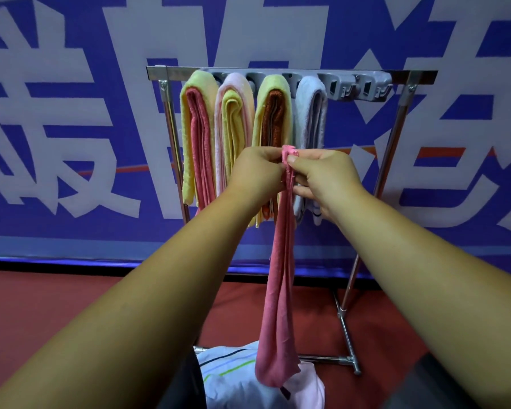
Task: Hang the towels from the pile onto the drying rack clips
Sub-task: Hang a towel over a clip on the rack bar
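A pink towel [279,290] hangs down in a long narrow fold between my two hands, in front of the rack. My left hand [255,172] and my right hand [325,175] both pinch its bunched top end at chest height. The metal drying rack [401,75] carries a grey strip of clips [363,87]. Several towels hang from the clips on the left: yellow with pink [194,137], pale pink with yellow [233,125], yellow with brown [273,113], and a light blue towel [310,113]. The two clips at the right hold nothing. The pile [233,376] of white and pink towels lies below.
A blue banner [71,128] with large white characters stands right behind the rack. The floor [42,305] is red. The rack's foot bar [348,343] runs along the floor at the right of the pile.
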Demonstrator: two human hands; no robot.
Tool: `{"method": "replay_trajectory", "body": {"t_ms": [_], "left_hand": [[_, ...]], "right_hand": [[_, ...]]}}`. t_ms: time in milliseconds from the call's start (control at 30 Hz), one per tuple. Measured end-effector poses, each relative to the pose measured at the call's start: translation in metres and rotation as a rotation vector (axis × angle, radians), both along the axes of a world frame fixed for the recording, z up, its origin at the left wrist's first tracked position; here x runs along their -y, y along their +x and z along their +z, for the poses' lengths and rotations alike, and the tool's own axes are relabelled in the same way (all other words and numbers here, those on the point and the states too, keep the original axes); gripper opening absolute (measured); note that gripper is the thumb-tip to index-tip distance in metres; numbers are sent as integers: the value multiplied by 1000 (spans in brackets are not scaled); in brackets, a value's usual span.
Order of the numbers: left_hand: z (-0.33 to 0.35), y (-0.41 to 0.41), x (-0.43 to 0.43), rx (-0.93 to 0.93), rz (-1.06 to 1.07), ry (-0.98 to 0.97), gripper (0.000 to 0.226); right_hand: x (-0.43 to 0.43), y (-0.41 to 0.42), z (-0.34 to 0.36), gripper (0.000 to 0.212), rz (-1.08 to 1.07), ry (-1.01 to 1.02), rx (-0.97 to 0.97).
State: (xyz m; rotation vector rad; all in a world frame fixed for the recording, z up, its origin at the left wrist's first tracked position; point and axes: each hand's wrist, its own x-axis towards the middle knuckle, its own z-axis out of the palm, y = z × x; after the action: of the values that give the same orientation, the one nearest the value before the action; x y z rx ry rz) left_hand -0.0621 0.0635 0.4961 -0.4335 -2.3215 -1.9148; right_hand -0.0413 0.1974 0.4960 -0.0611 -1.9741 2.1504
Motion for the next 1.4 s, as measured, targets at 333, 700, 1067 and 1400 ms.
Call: {"method": "replay_trajectory", "body": {"t_ms": [333,700,1067,1400], "left_hand": [[0,-8,13,-59,57,1,32],[-29,-13,38,264,-309,52,58],[-11,-2,12,151,-441,283,35],[-14,-34,8,216,-200,311,31]], "right_hand": [[-4,4,0,23,43,-63,-28],[-20,6,23,27,48,-190,-86],[-35,8,-7,81,129,-299,77],[-21,48,-111,53,385,-275,197]]}}
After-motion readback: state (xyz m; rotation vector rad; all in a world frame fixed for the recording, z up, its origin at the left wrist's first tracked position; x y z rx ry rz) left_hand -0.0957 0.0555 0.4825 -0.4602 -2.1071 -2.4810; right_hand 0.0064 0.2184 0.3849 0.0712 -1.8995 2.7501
